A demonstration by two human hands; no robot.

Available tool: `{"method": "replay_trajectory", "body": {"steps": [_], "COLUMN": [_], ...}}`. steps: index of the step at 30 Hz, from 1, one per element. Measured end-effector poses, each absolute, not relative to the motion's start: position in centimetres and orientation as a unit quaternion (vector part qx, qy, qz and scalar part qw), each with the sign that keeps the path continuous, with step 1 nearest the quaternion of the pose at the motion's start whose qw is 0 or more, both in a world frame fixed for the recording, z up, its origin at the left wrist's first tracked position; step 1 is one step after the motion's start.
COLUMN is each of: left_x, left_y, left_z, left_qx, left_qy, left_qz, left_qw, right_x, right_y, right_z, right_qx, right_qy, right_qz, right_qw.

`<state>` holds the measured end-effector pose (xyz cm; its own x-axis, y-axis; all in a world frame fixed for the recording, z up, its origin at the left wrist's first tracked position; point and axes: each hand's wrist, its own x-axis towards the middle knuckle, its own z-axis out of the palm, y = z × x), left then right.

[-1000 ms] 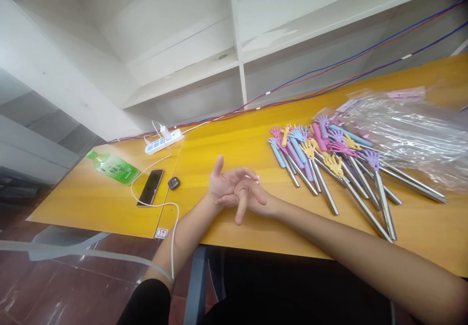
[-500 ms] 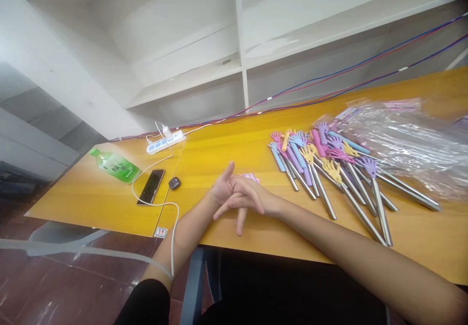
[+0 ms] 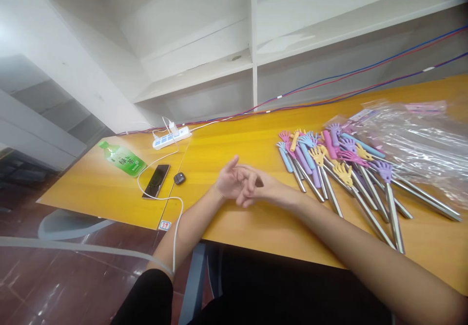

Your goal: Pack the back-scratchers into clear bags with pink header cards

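Note:
My left hand (image 3: pixel 230 181) is over the table near its front edge, palm turned up, with its thumb raised and apart. Its other fingers run in against my right hand (image 3: pixel 261 186), which overlaps them. The right hand's fingers are curled in, and whether anything small lies between them cannot be seen. Right of the hands is a pile of telescopic back scratchers (image 3: pixel 317 157) with metal shafts and pink, blue, yellow and purple hand-shaped heads and grips. Neither hand touches the pile.
Clear plastic bags (image 3: pixel 413 140) lie behind the pile. To the left are a green tea bottle (image 3: pixel 124 159) on its side, a phone (image 3: pixel 156 181), a black earbud case (image 3: pixel 179 178) and a power strip (image 3: pixel 171 137). A white cable (image 3: pixel 177 198) crosses near my left forearm.
The right hand's fingers, stretched out and crossing the left hand before, are now curled in. A small pink item behind the hands no longer shows. The view has shifted slightly left.

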<state>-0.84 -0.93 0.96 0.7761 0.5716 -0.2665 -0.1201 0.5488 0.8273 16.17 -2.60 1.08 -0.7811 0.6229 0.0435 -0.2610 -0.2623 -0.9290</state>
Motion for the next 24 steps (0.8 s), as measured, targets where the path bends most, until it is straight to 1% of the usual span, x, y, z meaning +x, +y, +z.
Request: {"method": "replay_trajectory", "body": {"steps": [3, 5, 8, 10, 13, 15, 18, 24], "left_x": [-0.9, -0.6, 0.8, 2.1, 3.6, 4.1, 4.4, 4.9], "left_y": [-0.9, -0.9, -1.2, -1.4, -2.1, -2.6, -3.4, -4.1], "left_z": [1.6, 1.7, 0.9, -0.1, -1.6, -2.0, -1.7, -1.3], "left_qx": [0.449, 0.476, 0.514, 0.522, 0.509, 0.494, 0.487, 0.480], "left_qy": [0.250, 0.237, 0.253, 0.280, 0.325, 0.344, 0.339, 0.383], "left_qz": [0.163, 0.137, 0.153, 0.174, 0.259, 0.329, 0.372, 0.450], "left_qw": [0.842, 0.835, 0.805, 0.787, 0.754, 0.727, 0.714, 0.649], "right_x": [17.0, 16.7, 15.1, 13.9, 12.9, 12.8, 13.2, 14.0], "right_y": [-2.4, -2.5, -3.1, -3.7, -4.5, -5.0, -5.4, -4.6], "right_z": [1.4, 1.6, 1.3, 0.7, 0.1, 0.2, 0.8, 1.6], "right_qx": [-0.101, -0.087, -0.172, -0.270, -0.369, -0.382, -0.370, -0.354], "right_qy": [-0.518, -0.492, -0.464, -0.459, -0.454, -0.465, -0.488, -0.522], "right_qz": [0.800, 0.807, 0.752, 0.694, 0.643, 0.613, 0.586, 0.620], "right_qw": [0.286, 0.315, 0.435, 0.485, 0.494, 0.512, 0.531, 0.466]}}
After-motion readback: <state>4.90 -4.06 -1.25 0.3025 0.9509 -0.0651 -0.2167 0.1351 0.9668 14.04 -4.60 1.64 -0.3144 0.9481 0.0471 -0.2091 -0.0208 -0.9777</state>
